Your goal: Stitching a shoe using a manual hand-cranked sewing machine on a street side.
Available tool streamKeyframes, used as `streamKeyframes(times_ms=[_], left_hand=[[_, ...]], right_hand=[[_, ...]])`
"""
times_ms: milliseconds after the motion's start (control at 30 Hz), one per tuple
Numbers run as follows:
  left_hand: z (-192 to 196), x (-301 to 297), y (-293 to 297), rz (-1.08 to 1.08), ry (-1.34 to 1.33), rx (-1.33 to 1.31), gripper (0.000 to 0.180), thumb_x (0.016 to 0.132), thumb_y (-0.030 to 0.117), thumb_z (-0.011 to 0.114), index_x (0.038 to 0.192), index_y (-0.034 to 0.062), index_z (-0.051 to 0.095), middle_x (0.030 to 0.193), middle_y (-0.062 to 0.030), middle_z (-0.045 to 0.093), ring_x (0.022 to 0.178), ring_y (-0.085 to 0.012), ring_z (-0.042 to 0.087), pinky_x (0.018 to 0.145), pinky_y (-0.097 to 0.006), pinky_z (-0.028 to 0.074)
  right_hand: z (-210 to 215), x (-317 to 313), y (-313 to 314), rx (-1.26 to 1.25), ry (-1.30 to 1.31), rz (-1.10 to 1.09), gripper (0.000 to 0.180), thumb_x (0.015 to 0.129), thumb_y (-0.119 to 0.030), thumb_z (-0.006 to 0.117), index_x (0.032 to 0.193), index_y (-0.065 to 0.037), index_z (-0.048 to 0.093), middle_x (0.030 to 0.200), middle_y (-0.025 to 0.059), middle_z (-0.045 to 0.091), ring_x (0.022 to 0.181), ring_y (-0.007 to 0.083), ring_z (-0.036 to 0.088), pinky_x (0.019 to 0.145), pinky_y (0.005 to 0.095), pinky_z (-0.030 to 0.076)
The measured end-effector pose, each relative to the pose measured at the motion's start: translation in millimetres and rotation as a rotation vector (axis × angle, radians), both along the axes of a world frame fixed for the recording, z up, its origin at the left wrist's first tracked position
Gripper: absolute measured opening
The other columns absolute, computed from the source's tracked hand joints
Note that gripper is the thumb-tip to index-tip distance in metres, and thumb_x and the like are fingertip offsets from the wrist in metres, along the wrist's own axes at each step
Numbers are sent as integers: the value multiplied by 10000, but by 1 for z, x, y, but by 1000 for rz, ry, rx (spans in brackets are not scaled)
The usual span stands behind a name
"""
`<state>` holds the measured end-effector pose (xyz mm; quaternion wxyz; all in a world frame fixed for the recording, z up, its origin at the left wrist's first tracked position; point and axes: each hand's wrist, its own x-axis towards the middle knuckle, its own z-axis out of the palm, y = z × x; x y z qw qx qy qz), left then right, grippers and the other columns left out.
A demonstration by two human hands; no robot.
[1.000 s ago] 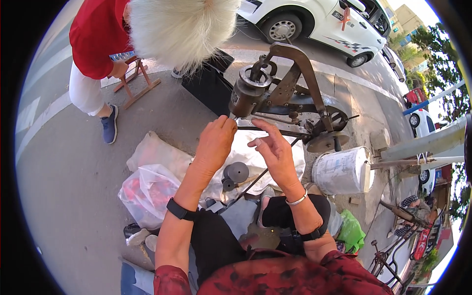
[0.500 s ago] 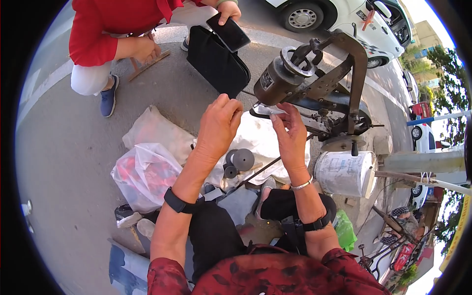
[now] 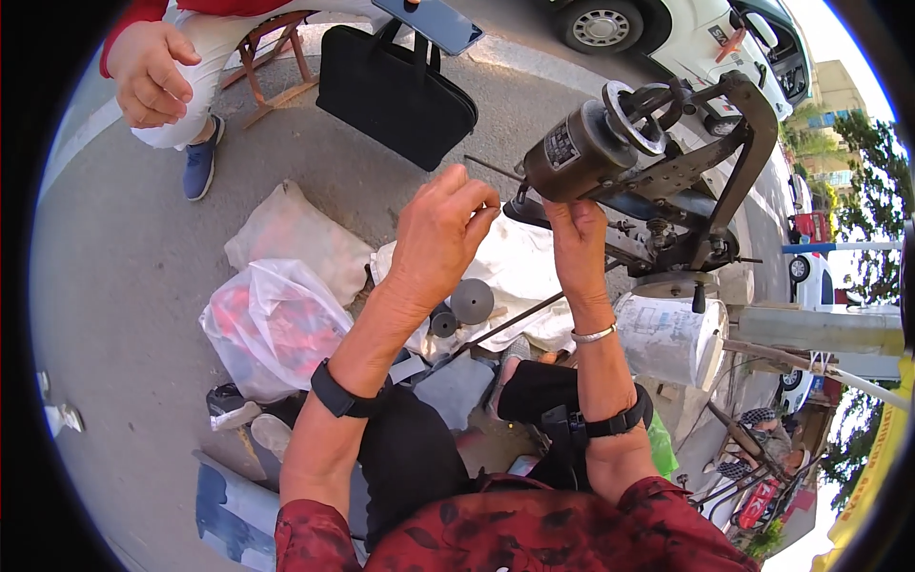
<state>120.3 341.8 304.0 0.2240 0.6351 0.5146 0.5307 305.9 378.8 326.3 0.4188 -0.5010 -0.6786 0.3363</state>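
Observation:
A dark metal hand-cranked sewing machine (image 3: 667, 181) of the shoe-repair kind stands ahead and to the right, with a drum-shaped head (image 3: 572, 153) at its near end. My right hand (image 3: 578, 238) reaches up against the underside of that head, thumb and fingers pressed together. Its fingertips are partly hidden, and what they hold cannot be made out. Left of the machine's narrow arm, my left hand (image 3: 440, 234) is raised in a pinch; anything in it is too small to name. Below the hands lies a white cloth (image 3: 515, 257) with dark grey spools (image 3: 471, 301) on it.
A white bucket (image 3: 667, 336) stands below the machine. On the left are a clear plastic bag (image 3: 276, 329) and a pale sack (image 3: 297, 236). Opposite, a person's hand (image 3: 152, 76), a phone (image 3: 434, 23) and a black bag (image 3: 391, 100) show. A white car (image 3: 658, 43) is behind.
My right hand has moved up under the machine's head, and the whitish piece at its fingers no longer shows. The left hand shifted slightly right. The other person's free hand has lifted.

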Motion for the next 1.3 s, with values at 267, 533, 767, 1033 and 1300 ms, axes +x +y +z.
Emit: streamKeyframes(times_ms=[267, 533, 767, 1033, 1300], left_hand=[[-1, 6, 3, 23, 13, 14, 124, 830, 26, 739, 926, 53, 666, 848, -86, 552, 786, -281, 600, 693, -378, 471], [-3, 3, 1, -44, 28, -57, 116, 858, 41, 712, 953, 74, 652, 873, -78, 624, 780, -282, 641, 715, -386, 488], [-8, 3, 4, -9, 86, 52, 90, 876, 68, 702, 937, 74, 635, 837, -63, 640, 793, -266, 636, 745, -367, 441], [-13, -1, 6, -12, 30, 80, 99, 860, 68, 721, 908, 72, 634, 819, -46, 625, 775, -241, 623, 778, -367, 419], [-16, 3, 8, -2, -49, 31, 93, 851, 79, 735, 904, 85, 658, 791, -31, 604, 759, -223, 618, 772, -364, 404]], right_hand=[[5, 12, 5, -155, 113, 105, 301, 1021, -227, 651, 1187, 23, 666, 1152, 58, 708, 1030, 128, 585, 936, 306, 454], [17, 71, -24, 72, -265, -291, 286, 999, -218, 657, 1186, -4, 678, 1118, 108, 729, 1020, 193, 660, 955, 323, 481], [-4, 94, 19, -125, -152, -214, 300, 1024, -237, 647, 1175, 20, 675, 1137, 125, 721, 997, 188, 701, 923, 321, 535], [-4, 86, 33, -246, 98, -260, 273, 1015, -137, 585, 1210, 42, 650, 1069, 135, 729, 919, 221, 736, 787, 297, 596], [-25, 122, 42, -51, -203, -334, 288, 1037, -175, 515, 1192, 29, 647, 1025, 124, 739, 883, 243, 750, 753, 317, 624]])
